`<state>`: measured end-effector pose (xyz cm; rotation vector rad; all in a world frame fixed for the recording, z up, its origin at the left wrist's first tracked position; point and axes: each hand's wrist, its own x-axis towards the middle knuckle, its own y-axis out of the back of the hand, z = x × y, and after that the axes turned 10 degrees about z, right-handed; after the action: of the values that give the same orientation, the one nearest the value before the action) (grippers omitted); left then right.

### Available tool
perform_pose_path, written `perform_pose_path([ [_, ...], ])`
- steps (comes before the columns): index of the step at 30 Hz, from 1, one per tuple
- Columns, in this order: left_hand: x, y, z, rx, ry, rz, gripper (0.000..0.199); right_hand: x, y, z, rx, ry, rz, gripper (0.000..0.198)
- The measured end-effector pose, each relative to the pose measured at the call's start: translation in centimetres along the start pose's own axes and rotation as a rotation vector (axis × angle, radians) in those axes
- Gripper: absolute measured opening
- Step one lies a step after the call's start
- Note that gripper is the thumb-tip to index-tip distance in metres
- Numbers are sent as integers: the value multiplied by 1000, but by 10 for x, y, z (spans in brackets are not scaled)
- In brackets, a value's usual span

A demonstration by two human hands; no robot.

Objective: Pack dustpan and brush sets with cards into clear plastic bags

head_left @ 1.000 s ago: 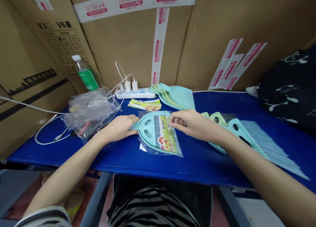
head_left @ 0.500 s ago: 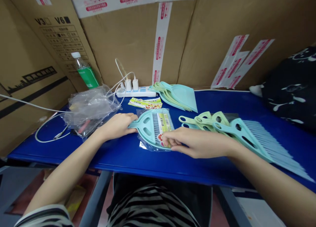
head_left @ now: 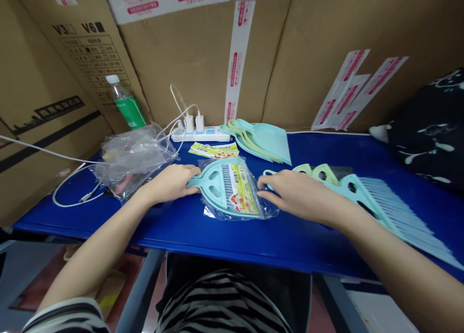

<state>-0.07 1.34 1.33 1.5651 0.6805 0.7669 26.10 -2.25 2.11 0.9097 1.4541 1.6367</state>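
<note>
In the head view a light-blue dustpan and brush set (head_left: 213, 190) lies flat on the blue table inside a clear plastic bag (head_left: 267, 210). A yellow-green printed card (head_left: 245, 190) rests over the bristles within the bag. My left hand (head_left: 174, 183) is closed around the set's handle end at the left. At the bag's right end is my right hand (head_left: 290, 193), its thumb and fingers bent but apart; whether a fingertip touches the film I cannot tell. Under and beyond that hand lie several green and blue brushes (head_left: 369, 202), partly hidden by it.
Stacked dustpans (head_left: 268, 137) lie at the back, beside loose printed cards (head_left: 213, 150). A power strip (head_left: 203, 136) with plugged-in chargers, crumpled plastic bags (head_left: 134, 152) and a bottle (head_left: 126, 106) stand back left. Cardboard (head_left: 203, 57) walls the rear; a black patterned cloth item (head_left: 431, 130) sits right.
My right hand has moved right, off the card, and its fingers have spread. More of the card and the bag's right end now shows. My left hand stays at the handle.
</note>
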Motion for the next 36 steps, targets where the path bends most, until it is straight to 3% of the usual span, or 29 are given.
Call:
perform_pose_path([
  [4,0,-1,-1,-2,-3,2,19,9,-9,-12,-106,-70,88,28],
  [10,0,0,-1,5,-3,-3,19,8,-11,-14,-67,-95,50,37],
  [15,-1,2,-1,11,-4,-9,16,8,-8,-8,-73,-146,-64,25],
  [22,0,1,-2,19,-14,-1,17,12,-12,-2,150,-52,26,18],
  [27,0,-1,-4,5,-23,22,18,15,-17,-7,202,-126,18,29],
  [31,0,-1,-3,15,-24,15,17,19,-21,-13,184,-138,0,26],
  [36,0,0,-3,34,-19,0,16,19,-21,-10,224,-159,84,26],
])
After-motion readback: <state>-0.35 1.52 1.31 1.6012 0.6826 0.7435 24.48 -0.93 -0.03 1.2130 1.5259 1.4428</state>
